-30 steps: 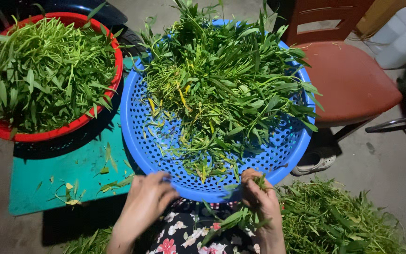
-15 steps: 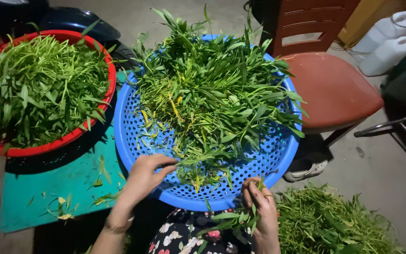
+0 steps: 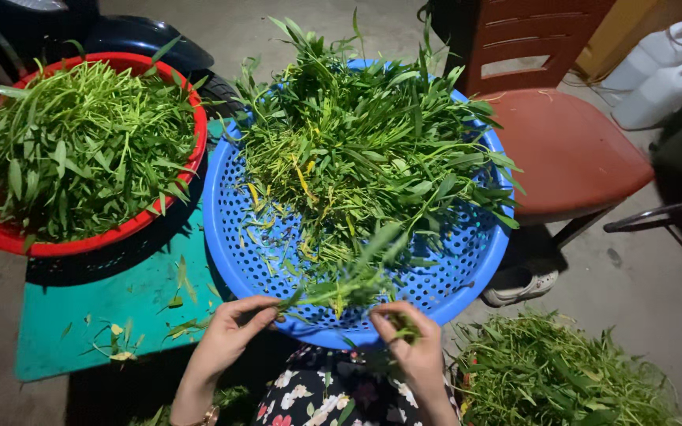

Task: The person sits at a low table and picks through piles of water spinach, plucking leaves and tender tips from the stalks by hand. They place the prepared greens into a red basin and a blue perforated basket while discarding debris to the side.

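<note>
A blue perforated basket (image 3: pixel 234 213) holds a heap of leafy green stems (image 3: pixel 357 134), some with yellow leaves. My left hand (image 3: pixel 230 331) is at the basket's near rim, fingers pinched on one leafy stem (image 3: pixel 349 276) that reaches up over the basket. My right hand (image 3: pixel 412 339) is closed on the lower end of green stems at the rim, just right of the left hand. A red basin (image 3: pixel 9 237) at the left is full of picked green leaves (image 3: pixel 80 142).
The baskets rest on a teal low table (image 3: pixel 80 315). A pile of green stems (image 3: pixel 562 379) lies on the floor at lower right. A red-brown chair (image 3: pixel 570 150), a white shoe (image 3: pixel 522 285) and white jugs (image 3: pixel 657 79) stand to the right.
My left hand reached into the blue basket, took a stem and drew it back to the near rim. My right hand stayed low with its greens.
</note>
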`<state>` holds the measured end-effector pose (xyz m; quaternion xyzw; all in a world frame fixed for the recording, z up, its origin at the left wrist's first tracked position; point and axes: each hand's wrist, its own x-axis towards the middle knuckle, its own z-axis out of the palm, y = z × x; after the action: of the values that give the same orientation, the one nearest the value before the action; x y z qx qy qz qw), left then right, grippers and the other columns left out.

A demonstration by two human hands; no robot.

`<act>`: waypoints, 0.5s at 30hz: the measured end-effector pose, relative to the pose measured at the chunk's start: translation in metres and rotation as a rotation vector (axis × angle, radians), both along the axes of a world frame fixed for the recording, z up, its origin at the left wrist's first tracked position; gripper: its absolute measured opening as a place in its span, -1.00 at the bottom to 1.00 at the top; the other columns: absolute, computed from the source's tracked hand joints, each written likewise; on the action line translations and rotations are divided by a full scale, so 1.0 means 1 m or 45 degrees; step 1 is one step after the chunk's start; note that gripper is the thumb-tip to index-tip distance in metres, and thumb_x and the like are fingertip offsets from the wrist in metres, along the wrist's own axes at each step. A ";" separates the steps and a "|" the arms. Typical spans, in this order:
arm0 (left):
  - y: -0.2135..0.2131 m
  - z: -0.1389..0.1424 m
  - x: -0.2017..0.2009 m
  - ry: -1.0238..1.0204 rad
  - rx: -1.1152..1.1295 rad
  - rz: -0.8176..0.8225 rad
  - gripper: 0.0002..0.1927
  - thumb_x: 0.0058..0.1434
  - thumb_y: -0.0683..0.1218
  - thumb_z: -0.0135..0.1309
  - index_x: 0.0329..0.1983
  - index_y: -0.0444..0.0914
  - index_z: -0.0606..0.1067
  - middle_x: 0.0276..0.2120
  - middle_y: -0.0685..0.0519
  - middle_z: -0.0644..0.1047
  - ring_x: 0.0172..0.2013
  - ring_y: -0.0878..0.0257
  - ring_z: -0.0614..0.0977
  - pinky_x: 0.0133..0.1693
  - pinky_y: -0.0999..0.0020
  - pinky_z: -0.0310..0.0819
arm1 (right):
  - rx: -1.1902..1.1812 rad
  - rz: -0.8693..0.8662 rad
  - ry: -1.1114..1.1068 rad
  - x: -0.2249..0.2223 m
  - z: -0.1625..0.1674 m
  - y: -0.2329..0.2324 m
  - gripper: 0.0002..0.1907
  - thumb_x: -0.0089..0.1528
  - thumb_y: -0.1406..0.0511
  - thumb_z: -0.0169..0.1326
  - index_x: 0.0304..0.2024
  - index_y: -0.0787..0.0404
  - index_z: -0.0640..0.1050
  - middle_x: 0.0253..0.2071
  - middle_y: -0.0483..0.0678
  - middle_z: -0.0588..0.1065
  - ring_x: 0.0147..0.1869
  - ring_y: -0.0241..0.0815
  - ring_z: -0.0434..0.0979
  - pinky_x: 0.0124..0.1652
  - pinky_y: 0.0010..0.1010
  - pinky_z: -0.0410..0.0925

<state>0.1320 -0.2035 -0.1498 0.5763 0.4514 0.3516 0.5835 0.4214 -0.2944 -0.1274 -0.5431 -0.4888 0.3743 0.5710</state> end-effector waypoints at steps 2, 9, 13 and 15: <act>-0.002 0.001 0.005 0.017 0.043 -0.054 -0.74 0.25 -0.12 0.17 -0.07 -0.34 0.68 -0.33 0.04 0.70 -0.30 0.36 0.64 -0.23 0.40 0.50 | 0.233 0.068 -0.324 -0.010 0.010 0.008 -0.81 0.24 0.36 0.18 -0.09 0.25 0.63 -0.24 -0.07 0.62 -0.25 -0.23 0.61 -0.27 -0.44 0.42; -0.003 0.018 0.019 0.051 0.206 -0.107 -0.77 0.25 -0.13 0.16 -0.12 -0.35 0.67 -0.34 0.03 0.68 -0.28 0.31 0.66 -0.19 0.39 0.53 | 0.191 0.214 -0.945 -0.022 0.020 0.022 -0.55 -0.05 0.40 0.16 -0.07 0.19 0.61 -0.28 0.03 0.53 -0.34 0.04 0.55 -0.38 -0.22 0.38; -0.006 0.032 0.025 0.179 0.254 -0.203 -0.78 0.23 -0.13 0.16 -0.13 -0.33 0.67 -0.39 0.02 0.68 -0.33 0.30 0.68 -0.23 0.38 0.53 | 0.154 0.160 -0.551 -0.016 0.002 0.027 -0.81 0.15 0.38 0.17 -0.17 0.23 0.61 -0.35 -0.08 0.52 -0.34 -0.17 0.51 -0.36 -0.37 0.34; -0.012 0.042 0.027 0.222 0.270 -0.188 -0.78 0.21 -0.14 0.17 -0.13 -0.33 0.66 -0.40 0.01 0.67 -0.34 0.28 0.67 -0.25 0.38 0.53 | 0.057 0.135 -0.203 -0.016 -0.010 0.028 -0.89 0.23 0.36 0.18 -0.21 0.27 0.61 -0.36 -0.12 0.50 -0.31 -0.26 0.46 -0.32 -0.43 0.31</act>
<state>0.1594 -0.2158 -0.1078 0.6947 0.4172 0.3020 0.5022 0.4056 -0.2661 -0.1369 -0.5316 -0.5690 0.3486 0.5216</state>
